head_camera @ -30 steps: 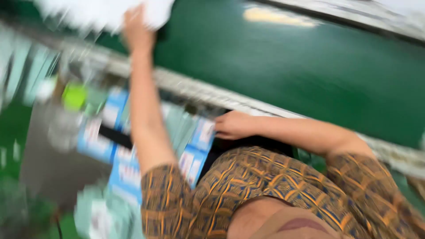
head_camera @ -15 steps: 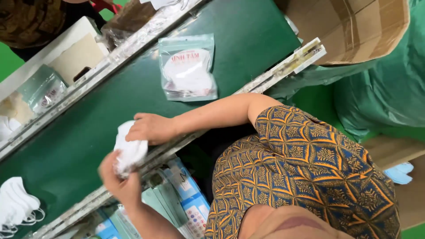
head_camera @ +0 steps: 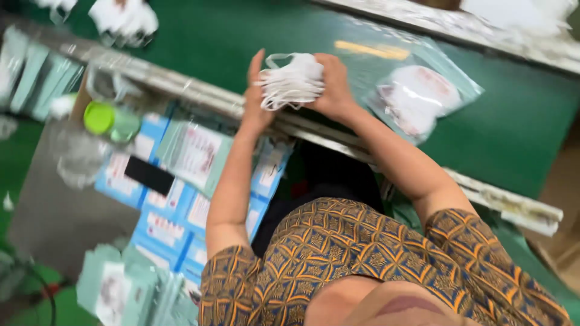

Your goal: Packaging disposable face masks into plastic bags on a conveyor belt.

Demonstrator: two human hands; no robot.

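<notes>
head view, item one: stack of white face masks (head_camera: 291, 81), held between both hands above the near metal rail (head_camera: 181, 81) of the green conveyor belt (head_camera: 241, 36). the left hand (head_camera: 257, 96) stands flat and upright against the stack's left end, fingers pointing away; the right hand (head_camera: 329, 84) wraps the right end, fingers curled over the top. the two hands press in on the stack from either side, so it lies directly between them, neither hand nearer. its long axis runs left to right, roughly along the rail. look: soft, pleated white layers, edges uneven, one ear loop (head_camera: 284, 58) sticking up at the far side.

item two: sealed clear bag of masks (head_camera: 417, 96), lying flat on the belt just right of the right hand, apart from it.

item three: loose white masks (head_camera: 124, 18), far left on the belt, blurred.

item four: blue and white printed cartons (head_camera: 175, 223), near left, below the rail, with pale green pouches (head_camera: 193, 154) on top.

item five: green-capped clear bottle (head_camera: 109, 119), left of the cartons.
</notes>
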